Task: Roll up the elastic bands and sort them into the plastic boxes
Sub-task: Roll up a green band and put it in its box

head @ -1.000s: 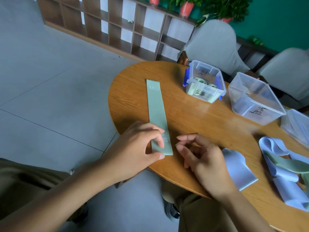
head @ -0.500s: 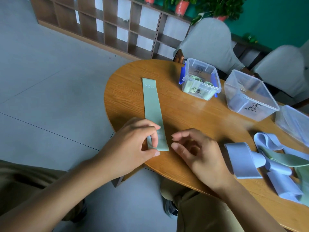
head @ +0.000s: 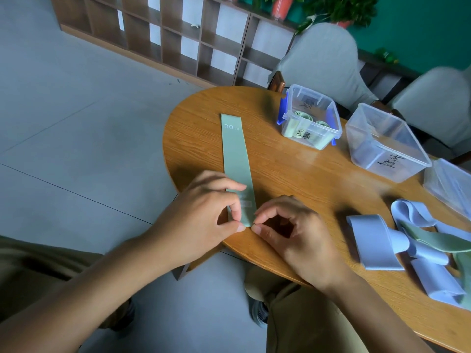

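So, near end of green band (head: pixel 238 164) pinched by left hand (head: pixel 204 215) and right hand (head: pixel 298 235), rest laid flat on table (head: pixel 293 179).

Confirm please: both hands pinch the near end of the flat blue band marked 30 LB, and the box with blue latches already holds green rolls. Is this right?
Not quite. The head view shows the band is green, not blue. The rest stands: the left hand and right hand pinch its near end, and the box with blue latches holds green rolls.
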The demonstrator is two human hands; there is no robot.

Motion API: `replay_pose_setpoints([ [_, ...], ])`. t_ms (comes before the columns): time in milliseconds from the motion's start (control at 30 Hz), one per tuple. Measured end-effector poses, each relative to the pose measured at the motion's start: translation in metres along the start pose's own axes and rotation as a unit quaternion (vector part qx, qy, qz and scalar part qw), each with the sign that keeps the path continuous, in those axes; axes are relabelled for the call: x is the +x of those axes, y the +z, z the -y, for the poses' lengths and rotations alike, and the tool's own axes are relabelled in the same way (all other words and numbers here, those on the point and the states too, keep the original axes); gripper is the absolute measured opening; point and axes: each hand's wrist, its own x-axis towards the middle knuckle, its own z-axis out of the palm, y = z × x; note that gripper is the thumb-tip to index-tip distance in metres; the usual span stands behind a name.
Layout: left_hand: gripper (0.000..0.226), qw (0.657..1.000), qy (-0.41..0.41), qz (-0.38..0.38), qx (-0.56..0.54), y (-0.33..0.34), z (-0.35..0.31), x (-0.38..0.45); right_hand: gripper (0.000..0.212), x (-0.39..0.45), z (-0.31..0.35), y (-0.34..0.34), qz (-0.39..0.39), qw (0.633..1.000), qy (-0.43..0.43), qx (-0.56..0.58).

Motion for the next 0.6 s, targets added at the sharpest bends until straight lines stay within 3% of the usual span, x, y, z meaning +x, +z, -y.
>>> replay_pose_setpoints([
  [367, 0.02, 1.0, -0.006, 0.0, 0.02, 0.004, -0.002, -0.001, 0.008, 0.003, 0.003, 0.002, 0.033, 0.993, -0.032, -0.105],
  [600, 0.018, 0.997, -0.054, -0.052, 0.036, 0.01, -0.009, -0.003, 0.01, 0.012, 0.011, 0.004, 0.044, 0.99, 0.012, -0.131],
])
